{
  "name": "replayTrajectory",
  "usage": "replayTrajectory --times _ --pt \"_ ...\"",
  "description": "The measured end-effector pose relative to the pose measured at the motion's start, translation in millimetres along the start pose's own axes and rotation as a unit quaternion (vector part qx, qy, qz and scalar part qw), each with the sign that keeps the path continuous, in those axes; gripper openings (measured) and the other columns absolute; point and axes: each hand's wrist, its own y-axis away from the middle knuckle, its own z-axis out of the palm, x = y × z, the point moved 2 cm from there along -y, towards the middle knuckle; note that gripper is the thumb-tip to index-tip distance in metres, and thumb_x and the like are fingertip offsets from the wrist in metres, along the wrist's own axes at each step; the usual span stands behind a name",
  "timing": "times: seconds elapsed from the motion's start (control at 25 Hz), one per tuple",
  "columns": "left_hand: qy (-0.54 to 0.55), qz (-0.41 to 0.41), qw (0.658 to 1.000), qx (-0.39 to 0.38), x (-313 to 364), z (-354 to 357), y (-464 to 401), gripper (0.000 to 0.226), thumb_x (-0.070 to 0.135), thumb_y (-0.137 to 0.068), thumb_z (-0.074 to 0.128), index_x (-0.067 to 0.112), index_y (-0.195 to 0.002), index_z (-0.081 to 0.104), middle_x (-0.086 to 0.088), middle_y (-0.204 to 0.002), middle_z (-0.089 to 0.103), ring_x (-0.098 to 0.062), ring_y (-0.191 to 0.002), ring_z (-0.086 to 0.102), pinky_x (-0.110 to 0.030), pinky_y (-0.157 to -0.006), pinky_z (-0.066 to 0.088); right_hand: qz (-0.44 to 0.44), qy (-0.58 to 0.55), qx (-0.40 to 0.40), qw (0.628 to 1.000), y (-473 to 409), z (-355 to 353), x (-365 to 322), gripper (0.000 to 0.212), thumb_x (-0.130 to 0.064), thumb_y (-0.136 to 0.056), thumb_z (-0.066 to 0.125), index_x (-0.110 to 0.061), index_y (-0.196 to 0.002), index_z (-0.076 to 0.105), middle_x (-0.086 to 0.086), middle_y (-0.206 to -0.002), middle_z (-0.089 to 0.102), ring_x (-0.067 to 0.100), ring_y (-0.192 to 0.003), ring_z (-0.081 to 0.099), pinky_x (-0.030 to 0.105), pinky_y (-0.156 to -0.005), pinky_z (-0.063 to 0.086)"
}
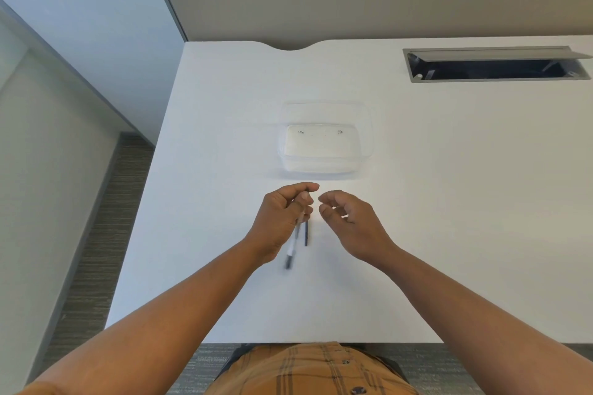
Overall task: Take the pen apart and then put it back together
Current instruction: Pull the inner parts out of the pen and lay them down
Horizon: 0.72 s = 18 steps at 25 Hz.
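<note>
My left hand (282, 218) is closed around a pen (292, 245) with a clear and white barrel and a dark end that points toward me; the pen is blurred. A thin dark pen part (306, 233) lies just right of it; whether it rests on the table or hangs from my fingers I cannot tell. My right hand (348, 220) hovers a short way to the right, its fingers curled and apart, with nothing in it. Both hands are above the white table (224, 170), in front of a clear plastic box (327, 138).
The clear plastic box stands at mid-table beyond my hands. A grey cable hatch (494, 66) with its lid raised is set into the far right of the table. The table's left edge drops to the floor (106, 202). A wall runs behind the table.
</note>
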Motion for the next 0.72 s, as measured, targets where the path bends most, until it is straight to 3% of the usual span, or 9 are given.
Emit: replayTrajectory --times 0.16,0.28,0.4,0.52,0.72 --pt "-0.268 0.108 0.957 -0.012 9.2 3.5 -3.9 0.027 0.019 -0.100 0.061 0.030 -0.122 0.071 0.017 -0.092 0.067 0.002 -0.082 0.061 -0.007 -0.078 0.044 0.076 -0.111 -0.014 0.991 -5.6 -8.6 -4.5 0.036 -0.055 -0.090 0.057 -0.022 -0.081 0.068 -0.007 -0.072 0.067 0.009 -0.062 0.060 0.028 -0.061 0.049" --pt "-0.309 0.125 0.943 -0.027 15.9 6.9 -8.1 0.014 0.021 -0.091 0.073 0.031 -0.100 0.072 0.019 -0.087 0.073 0.003 -0.085 0.065 -0.006 -0.073 0.043 0.099 -0.088 -0.070 0.989 -6.8 -11.4 -2.4 0.050 -0.062 -0.091 0.053 -0.017 -0.074 0.066 -0.007 -0.064 0.062 0.010 -0.056 0.053 0.023 -0.054 0.044" --pt "-0.346 0.124 0.927 -0.068 20.2 6.8 -13.4 0.012 0.018 -0.086 0.077 0.029 -0.087 0.072 0.019 -0.084 0.072 0.002 -0.085 0.065 -0.016 -0.076 0.050 0.112 -0.083 -0.081 0.987 -6.1 -12.4 4.9 0.044 -0.054 -0.098 0.052 -0.023 -0.069 0.064 -0.009 -0.060 0.058 0.008 -0.051 0.047 0.020 -0.053 0.039" --pt "-0.396 0.119 0.904 -0.112 23.0 4.0 -16.0 0.008 0.017 -0.091 0.072 0.023 -0.096 0.075 0.013 -0.092 0.074 -0.004 -0.091 0.067 -0.032 -0.087 0.056 0.122 -0.109 -0.083 0.983 -5.1 -12.6 10.3 0.038 -0.046 -0.097 0.053 -0.022 -0.069 0.065 -0.007 -0.061 0.059 0.009 -0.051 0.046 0.022 -0.052 0.038" --pt "-0.454 0.132 0.873 -0.118 25.4 3.5 -14.9 0.018 0.025 -0.097 0.063 0.022 -0.109 0.077 0.008 -0.101 0.078 -0.012 -0.094 0.068 -0.037 -0.084 0.056 0.087 -0.108 -0.067 0.988 -2.5 -13.4 13.7 0.023 -0.032 -0.098 0.061 -0.021 -0.079 0.068 -0.009 -0.071 0.066 0.005 -0.059 0.053 0.017 -0.054 0.042"
